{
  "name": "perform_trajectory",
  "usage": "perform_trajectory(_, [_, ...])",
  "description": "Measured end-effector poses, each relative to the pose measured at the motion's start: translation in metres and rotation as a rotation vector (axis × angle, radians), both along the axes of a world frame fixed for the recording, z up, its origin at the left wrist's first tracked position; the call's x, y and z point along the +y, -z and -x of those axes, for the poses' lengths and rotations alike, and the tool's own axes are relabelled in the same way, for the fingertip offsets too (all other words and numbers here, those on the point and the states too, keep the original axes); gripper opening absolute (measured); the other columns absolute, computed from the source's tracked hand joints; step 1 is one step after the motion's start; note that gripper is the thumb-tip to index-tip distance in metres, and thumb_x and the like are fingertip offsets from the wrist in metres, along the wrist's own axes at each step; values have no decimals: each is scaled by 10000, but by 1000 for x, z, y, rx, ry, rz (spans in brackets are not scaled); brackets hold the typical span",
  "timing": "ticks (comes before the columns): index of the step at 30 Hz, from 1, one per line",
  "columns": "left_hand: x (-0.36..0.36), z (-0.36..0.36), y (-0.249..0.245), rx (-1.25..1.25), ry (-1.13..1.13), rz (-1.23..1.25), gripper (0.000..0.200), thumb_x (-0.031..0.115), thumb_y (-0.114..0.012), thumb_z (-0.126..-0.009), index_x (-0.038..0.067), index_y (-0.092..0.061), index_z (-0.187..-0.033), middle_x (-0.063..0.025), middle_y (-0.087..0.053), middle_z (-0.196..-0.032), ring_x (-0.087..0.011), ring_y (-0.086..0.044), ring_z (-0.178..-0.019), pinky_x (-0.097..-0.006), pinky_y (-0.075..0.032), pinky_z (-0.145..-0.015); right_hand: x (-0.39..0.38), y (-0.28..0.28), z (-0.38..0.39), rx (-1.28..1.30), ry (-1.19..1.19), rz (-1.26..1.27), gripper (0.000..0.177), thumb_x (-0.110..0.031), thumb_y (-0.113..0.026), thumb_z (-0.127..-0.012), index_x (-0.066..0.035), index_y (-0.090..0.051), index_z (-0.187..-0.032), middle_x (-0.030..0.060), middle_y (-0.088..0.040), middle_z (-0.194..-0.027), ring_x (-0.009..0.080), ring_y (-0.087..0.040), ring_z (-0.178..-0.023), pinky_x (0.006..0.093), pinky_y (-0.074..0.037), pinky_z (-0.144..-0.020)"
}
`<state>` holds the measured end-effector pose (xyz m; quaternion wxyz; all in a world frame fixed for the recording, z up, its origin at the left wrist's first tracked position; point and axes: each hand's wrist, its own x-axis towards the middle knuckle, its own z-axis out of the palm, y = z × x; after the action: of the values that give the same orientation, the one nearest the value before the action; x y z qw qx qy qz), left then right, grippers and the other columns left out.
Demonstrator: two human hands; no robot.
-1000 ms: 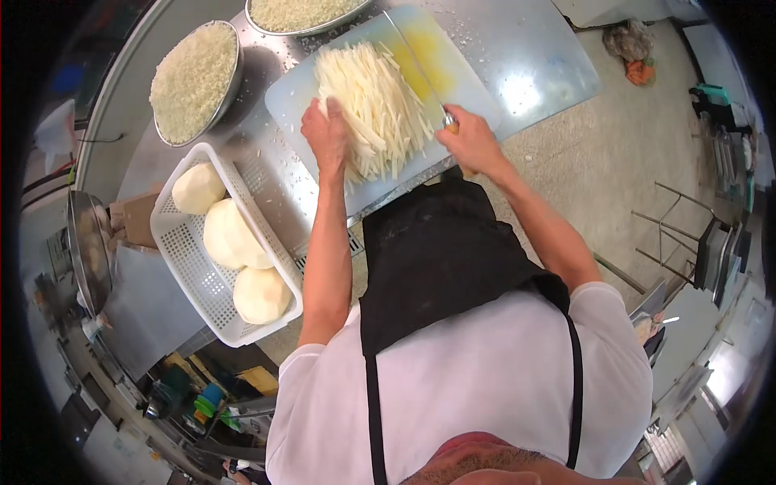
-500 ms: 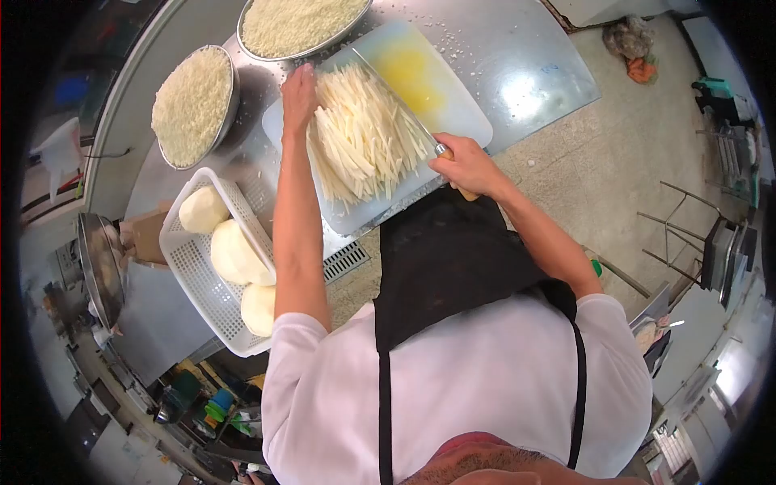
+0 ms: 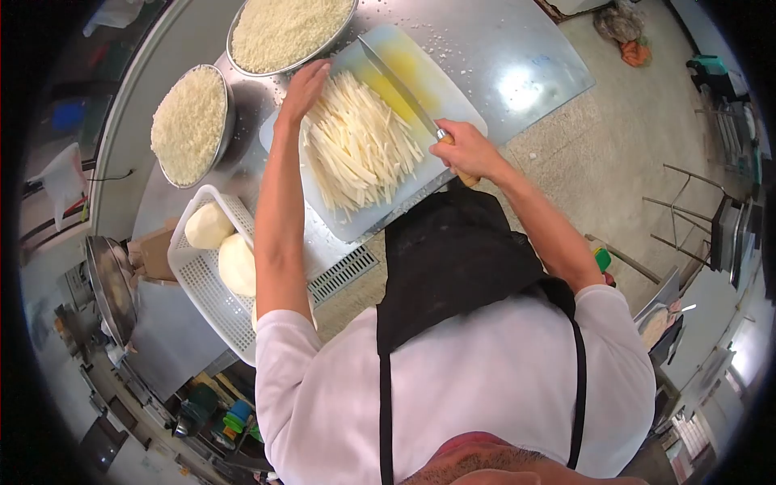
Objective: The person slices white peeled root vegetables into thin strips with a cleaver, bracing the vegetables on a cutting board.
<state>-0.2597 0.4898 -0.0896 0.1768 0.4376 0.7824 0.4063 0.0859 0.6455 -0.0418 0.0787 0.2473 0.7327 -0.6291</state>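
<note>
My right hand is wrapped round the wooden handle of a long kitchen knife. The blade points away from me over the yellow-stained part of a white cutting board, beside a pile of pale vegetable strips. At the far left end of that pile lies my left hand, its fingers stretched out against the strips and holding nothing. Peeled round white vegetables sit in a white plastic basket left of my left forearm, which partly hides them.
Two metal bowls heaped with finely chopped white pieces, a left bowl and a far bowl, stand on the steel table. White crumbs dot the metal. A floor drain shows below the table edge; a metal-legged stool stands at right.
The knife has swung away from the strips to the right, over the bare stained board. My left hand has shifted slightly along the far edge of the pile, its fingers now pointing more to the right.
</note>
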Motion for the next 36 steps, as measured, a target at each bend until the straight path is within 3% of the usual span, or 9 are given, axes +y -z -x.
perform_trajectory(5, [19,10,23,40,163,106,407,304,-512,-1041,-16,-701,-1205,-192,-688,-1228,-336,-629,-1168,-396,-456,-1034,-14,-3,-7,17,62,5,453,-186,-656,-836,32,-649,-1233,106,-659,-709,194,-639,-583,353,-534,-598])
perform_trajectory(13, [11,-13,-15,-55,166,273,432,319,-482,-1063,-35,-689,-1199,-192,-691,-1190,-327,-628,-1172,-383,-437,-1057,2,-9,-15,-87,33,-33,450,-170,-683,-900,99,-580,-1246,32,-567,-621,123,-552,-490,306,-475,-498])
perform_trajectory(15, [-2,-21,-26,63,32,-103,459,368,-497,-1066,-15,-686,-1234,-196,-693,-1230,-322,-625,-1197,-387,-432,-1068,4,-15,-18,-134,41,11,383,-184,-676,-852,68,-638,-1138,109,-651,-687,196,-643,-556,377,-533,-552])
perform_trajectory(16, [-18,-27,-28,60,23,-99,459,368,-497,-1066,-15,-686,-1234,-196,-693,-1230,-322,-625,-1197,-387,-432,-1068,2,-14,-20,-137,32,15,383,-184,-676,-852,68,-638,-1138,109,-651,-687,196,-643,-556,377,-533,-552])
perform_trajectory(18, [-60,-40,-38,-140,-460,-116,544,417,-540,-1050,-53,-641,-1305,-239,-647,-1341,-357,-600,-1250,-409,-411,-1107,-5,-13,-21,-146,1,28,374,-172,-666,-851,69,-624,-1133,110,-646,-691,195,-647,-558,375,-528,-536])
perform_trajectory(19, [-83,-49,-14,-42,-587,-56,619,445,-572,-1029,-89,-597,-1339,-278,-620,-1359,-386,-585,-1267,-420,-396,-1128,-12,-9,-21,-144,-7,30,374,-172,-666,-851,69,-624,-1133,110,-646,-691,195,-647,-558,375,-528,-536])
perform_trajectory(22, [-112,-124,19,-122,-802,21,939,546,-672,-939,-185,-394,-1458,-386,-481,-1452,-480,-453,-1376,-483,-304,-1201,-35,0,-21,-133,-12,111,567,-142,-677,-901,95,-472,-1373,69,-599,-710,146,-597,-573,317,-517,-523])
perform_trajectory(28, [-79,-172,-8,-150,-711,205,1304,693,-773,-765,-148,-180,-1567,-375,-243,-1608,-507,-177,-1513,-561,-189,-1239,-79,-1,-4,-116,19,192,465,-115,-649,-895,66,-456,-1278,105,-617,-783,165,-629,-607,333,-545,-533])
perform_trajectory(36, [-63,-138,-21,-142,-485,210,1123,661,-851,-686,-11,-427,-1478,-262,-496,-1468,-489,-386,-1353,-620,-320,-1117,-122,8,18,-40,105,170,395,-117,-659,-892,57,-442,-1172,119,-622,-777,205,-663,-617,376,-562,-582])
